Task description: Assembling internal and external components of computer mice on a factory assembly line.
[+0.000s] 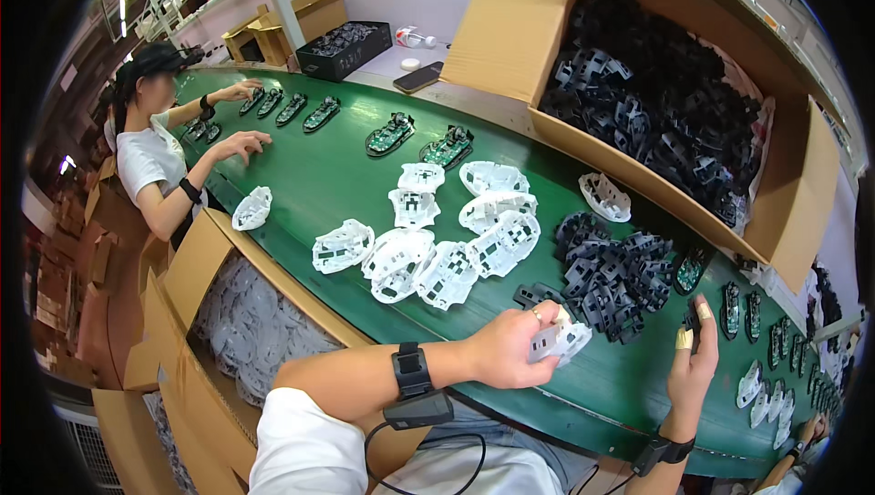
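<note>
My left hand (512,349) is closed round a white plastic shell (567,342), shaped like a computer mouse cover, above the near side of the green belt. To its right, my right hand (694,363) is raised, with tape on its thumb and a finger. A small black plastic part (694,316) is pinched between those fingertips. Between and beyond my hands lies a heap of black plastic parts (615,276). More white shells (448,273) are grouped left of the heap, and a single white shell (604,197) rests behind it.
A big carton (793,212) of black parts stands at the far side. Black bases with green circuit boards (390,135) line the green belt (301,176). At near left is a carton (211,221) of pale shells. A co-worker (155,149) reaches over the belt's left end.
</note>
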